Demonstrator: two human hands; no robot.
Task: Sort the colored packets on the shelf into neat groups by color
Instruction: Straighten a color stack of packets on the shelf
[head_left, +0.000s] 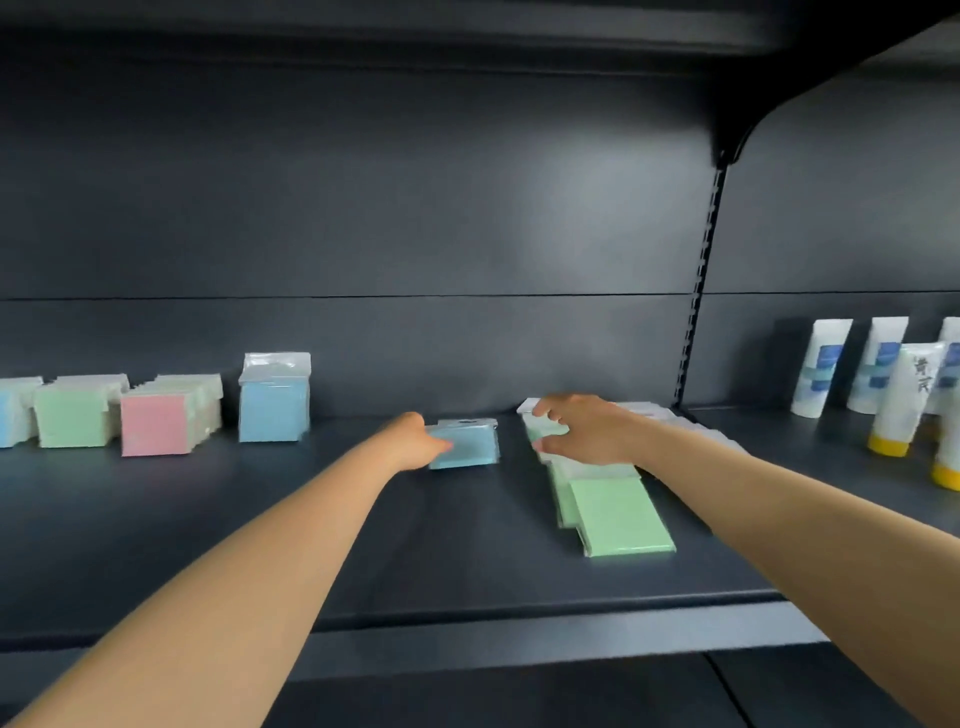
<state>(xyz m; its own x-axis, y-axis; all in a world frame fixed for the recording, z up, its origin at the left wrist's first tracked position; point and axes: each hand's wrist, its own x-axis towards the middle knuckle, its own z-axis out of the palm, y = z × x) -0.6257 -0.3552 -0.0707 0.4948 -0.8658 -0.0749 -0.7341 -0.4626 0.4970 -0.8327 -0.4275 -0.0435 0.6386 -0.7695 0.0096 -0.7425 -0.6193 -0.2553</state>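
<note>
Packets in pastel colours sit on a dark grey metal shelf (467, 561) backed by a matte grey panel, with the underside of another shelf overhead. Far left, upright groups stand against the back: a blue group cut by the frame edge, a green group (72, 415), a pink group (156, 423), and a taller blue group (274, 402) a little apart to their right. Near the middle, the left hand (415, 436) grips a single blue packet (467, 444) at its left edge, fingers closed on it; the packet is blurred. Just to its right, the right hand (587, 428) hovers with fingers curled and spread over the far end of a fanned row of green packets (618, 514) lying flat, running toward the near edge; whether it touches them I cannot tell. Both forearms are bare. Beyond a slotted upright post (701, 291), the right-hand bay holds white tubes (823, 374), some with yellow caps.
</note>
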